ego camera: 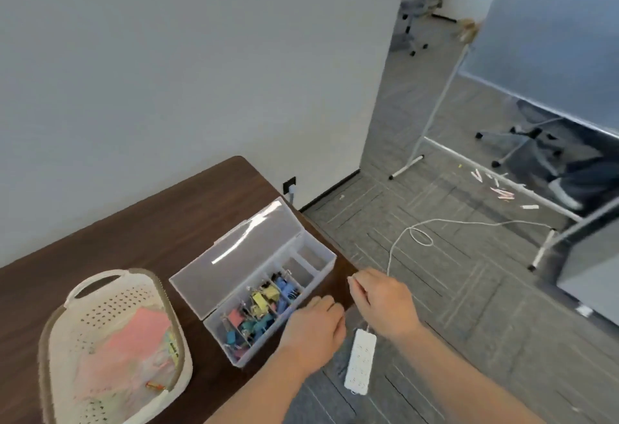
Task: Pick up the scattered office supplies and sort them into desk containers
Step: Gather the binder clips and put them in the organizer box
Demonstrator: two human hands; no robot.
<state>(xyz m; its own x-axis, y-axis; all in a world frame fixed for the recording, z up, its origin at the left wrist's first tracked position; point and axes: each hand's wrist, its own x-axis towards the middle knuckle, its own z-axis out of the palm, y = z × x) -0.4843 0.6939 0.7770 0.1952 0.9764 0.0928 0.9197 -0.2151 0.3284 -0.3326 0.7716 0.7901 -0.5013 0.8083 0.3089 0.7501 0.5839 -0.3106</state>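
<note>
A clear compartment box (321, 257) stands on the brown table (140, 232) with its lid (234, 256) folded back. Coloured binder clips (259, 306) fill its near compartments; the far compartments look bare. To its left, a white perforated basket (110, 299) holds pink and yellow paper notes (134, 340). My left hand (315, 333) lies palm down on the table at the box's near right corner, fingers curled under. My right hand (382, 303) hovers over the table's right edge, fingertips pinched together. Nothing shows between them.
A white power strip (360, 360) and its cable (412, 232) lie on the grey carpet right of the table. Farther off stand a whiteboard frame (432, 122) and office chairs (526, 142). Paper scraps (502, 189) and a person's shoe (566, 192) lie beyond. A wall runs behind the table.
</note>
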